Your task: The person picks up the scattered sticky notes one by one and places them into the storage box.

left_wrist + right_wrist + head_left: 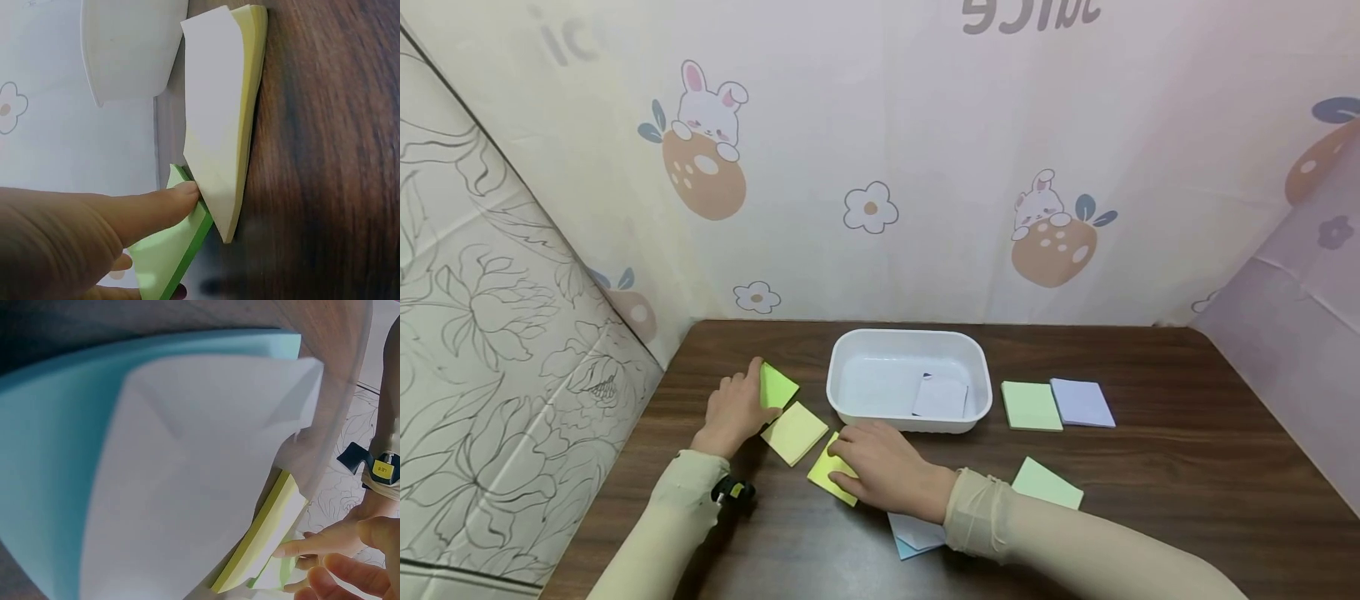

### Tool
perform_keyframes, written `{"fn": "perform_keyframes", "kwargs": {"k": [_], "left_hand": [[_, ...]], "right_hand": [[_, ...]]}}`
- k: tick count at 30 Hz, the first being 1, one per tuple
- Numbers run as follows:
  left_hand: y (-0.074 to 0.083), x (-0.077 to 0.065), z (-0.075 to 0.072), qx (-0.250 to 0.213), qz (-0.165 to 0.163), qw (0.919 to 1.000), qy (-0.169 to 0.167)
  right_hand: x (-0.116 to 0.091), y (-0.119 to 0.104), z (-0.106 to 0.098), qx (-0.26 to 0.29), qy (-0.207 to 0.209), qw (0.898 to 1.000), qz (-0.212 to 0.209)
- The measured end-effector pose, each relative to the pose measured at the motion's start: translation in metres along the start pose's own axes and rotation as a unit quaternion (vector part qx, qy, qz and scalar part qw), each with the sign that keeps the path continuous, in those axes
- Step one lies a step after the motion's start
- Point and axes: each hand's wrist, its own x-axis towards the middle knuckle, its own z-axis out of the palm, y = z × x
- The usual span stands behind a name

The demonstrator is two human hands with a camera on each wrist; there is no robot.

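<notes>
At the left of the table, my left hand (pixel 732 410) grips a bright green sticky note pad (pixel 777 389) between thumb and fingers. The left wrist view shows the thumb against the edge of this pad, with fingertips at its other side. Right beside it lies a pale yellow sticky note pad (pixel 795 433). My right hand (pixel 887 467) hovers over a bright yellow sticky note pad (pixel 832 472), fingers loosely bent and spread. Under the right wrist lies a blue sticky note pad (pixel 50 456) with a whitish sheet (pixel 187 462) on top, partly hidden in the head view.
Behind the hands stands a white plastic tray (pixel 910 336) holding a small white paper piece (pixel 942 396). To its right lie a light green pad (pixel 1032 406) and a lavender pad (pixel 1082 402). Another light green pad (pixel 1047 483) lies near the right forearm. A patterned curtain backs the table.
</notes>
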Motion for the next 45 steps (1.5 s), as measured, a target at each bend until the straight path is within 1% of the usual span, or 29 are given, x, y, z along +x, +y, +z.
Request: {"fn": "perform_keyframes", "kwargs": {"k": [4, 8, 11, 15, 24, 27, 33, 37, 40, 45], "left_hand": [[0.000, 0.001, 0.001, 0.002, -0.004, 1.0000, 0.008], [-0.001, 0.002, 0.003, 0.002, -0.003, 0.9998, 0.021], [-0.003, 0.003, 0.004, -0.002, 0.007, 0.9992, 0.039], [-0.004, 0.003, 0.003, -0.005, 0.024, 0.9975, 0.066], [-0.005, 0.003, -0.001, -0.002, 0.042, 0.9948, 0.093], [-0.005, 0.003, -0.002, -0.006, 0.042, 0.9940, 0.101], [-0.005, 0.005, -0.003, -0.018, 0.032, 0.9936, 0.107], [-0.006, 0.006, -0.006, -0.027, 0.031, 0.9921, 0.118], [-0.007, 0.005, -0.008, -0.032, 0.034, 0.9905, 0.129], [-0.007, 0.004, -0.012, -0.037, 0.034, 0.9886, 0.142]], "right_hand": [[0.002, -0.002, 0.000, -0.003, 0.000, 1.000, -0.002], [0.004, -0.006, 0.001, -0.005, -0.011, 1.000, -0.001], [0.005, -0.008, 0.000, -0.004, -0.016, 1.000, -0.001], [0.008, -0.010, -0.001, 0.001, -0.011, 1.000, -0.003], [0.014, -0.010, 0.002, -0.005, -0.013, 1.000, 0.003], [0.017, -0.009, 0.003, -0.008, -0.007, 1.000, 0.002], [0.021, -0.010, 0.003, -0.008, 0.009, 1.000, -0.006], [0.024, -0.011, 0.003, -0.003, 0.015, 1.000, -0.010], [0.026, -0.012, 0.002, -0.003, 0.014, 1.000, -0.011], [0.030, -0.012, 0.001, -0.007, -0.001, 1.000, -0.007]]}}
